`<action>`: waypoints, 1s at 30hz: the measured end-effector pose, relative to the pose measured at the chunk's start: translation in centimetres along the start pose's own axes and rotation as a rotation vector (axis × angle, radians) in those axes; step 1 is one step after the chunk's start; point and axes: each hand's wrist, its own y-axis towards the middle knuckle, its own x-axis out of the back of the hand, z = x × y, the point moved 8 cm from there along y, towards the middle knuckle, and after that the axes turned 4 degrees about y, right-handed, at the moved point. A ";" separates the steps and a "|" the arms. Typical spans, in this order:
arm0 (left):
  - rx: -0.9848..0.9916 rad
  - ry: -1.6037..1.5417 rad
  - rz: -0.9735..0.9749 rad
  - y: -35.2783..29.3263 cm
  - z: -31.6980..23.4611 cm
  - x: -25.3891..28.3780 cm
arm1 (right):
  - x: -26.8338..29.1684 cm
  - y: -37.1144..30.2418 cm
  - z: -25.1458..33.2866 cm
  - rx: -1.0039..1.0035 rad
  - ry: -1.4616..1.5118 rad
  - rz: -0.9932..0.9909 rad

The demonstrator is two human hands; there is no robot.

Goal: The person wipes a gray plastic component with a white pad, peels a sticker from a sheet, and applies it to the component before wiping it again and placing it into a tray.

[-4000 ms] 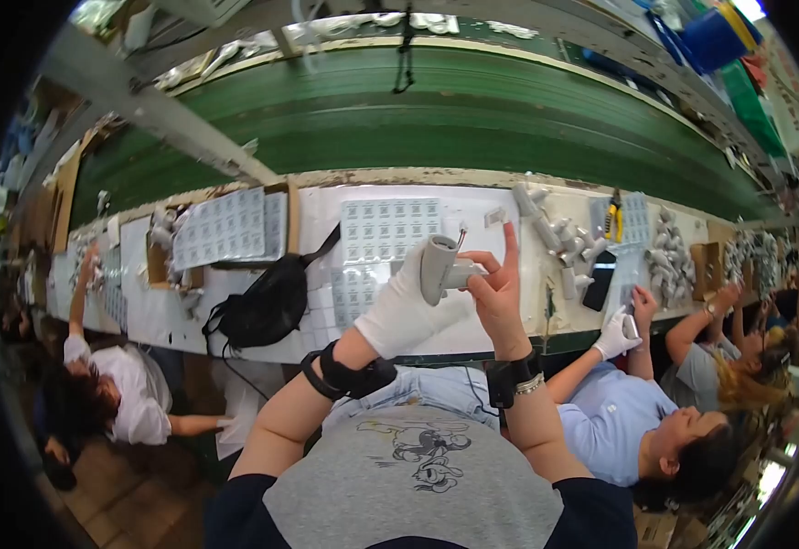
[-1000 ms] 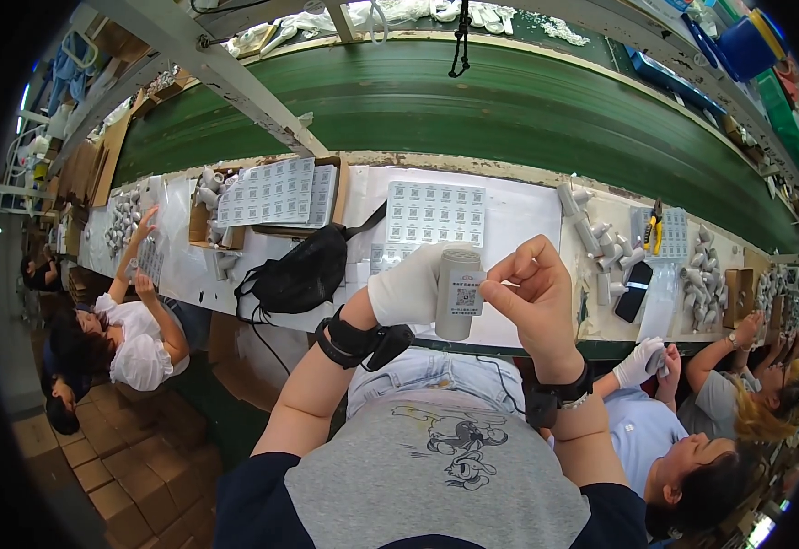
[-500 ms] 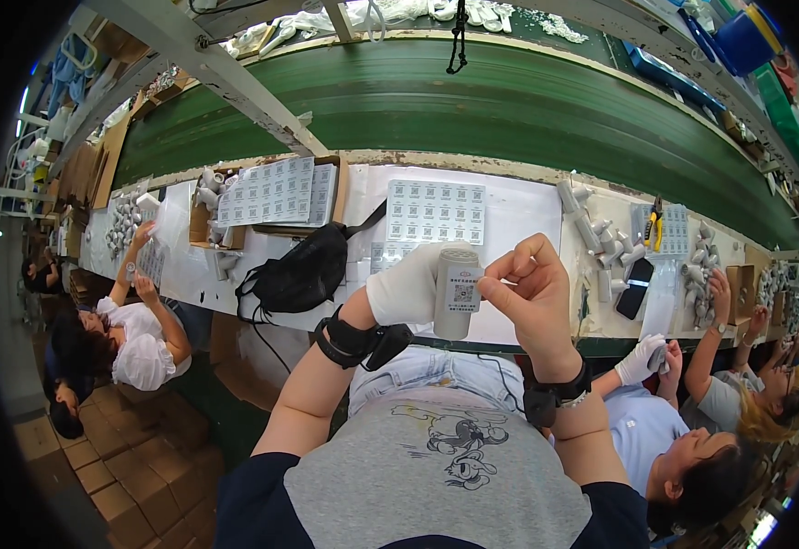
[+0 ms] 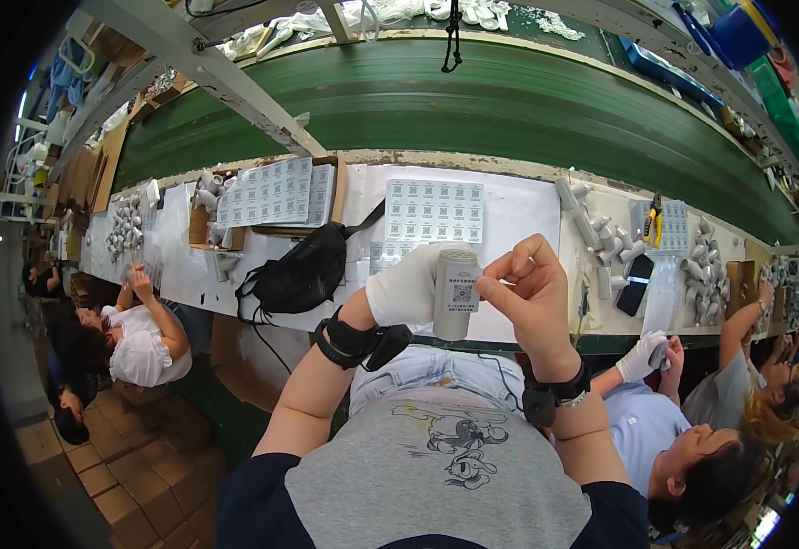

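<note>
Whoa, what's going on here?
Someone's gloved left hand holds a grey cylinder. The bare right hand pinches the edge of a printed label against it; I can't tell whether it's fully stuck. Beyond the hands, a sheet of labels lies on the white table, with a black bag to its left.

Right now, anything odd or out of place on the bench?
Mainly the black bag on the white worktop: it looks like a personal item, its strap reaching toward the label sheets. A dark phone lies beside the grey parts, also seemingly out of place.
</note>
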 end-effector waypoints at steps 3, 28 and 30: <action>-0.006 0.011 0.004 0.0 0.1 -0.1 | 0.0 0.0 -0.1 -0.008 -0.003 0.000; 0.009 0.121 -0.387 1.1 1.3 2.0 | -3.4 -0.5 0.0 0.572 -1.087 0.208; -0.029 0.150 -0.423 1.1 1.0 2.3 | -2.4 0.1 -1.0 0.484 -0.839 0.211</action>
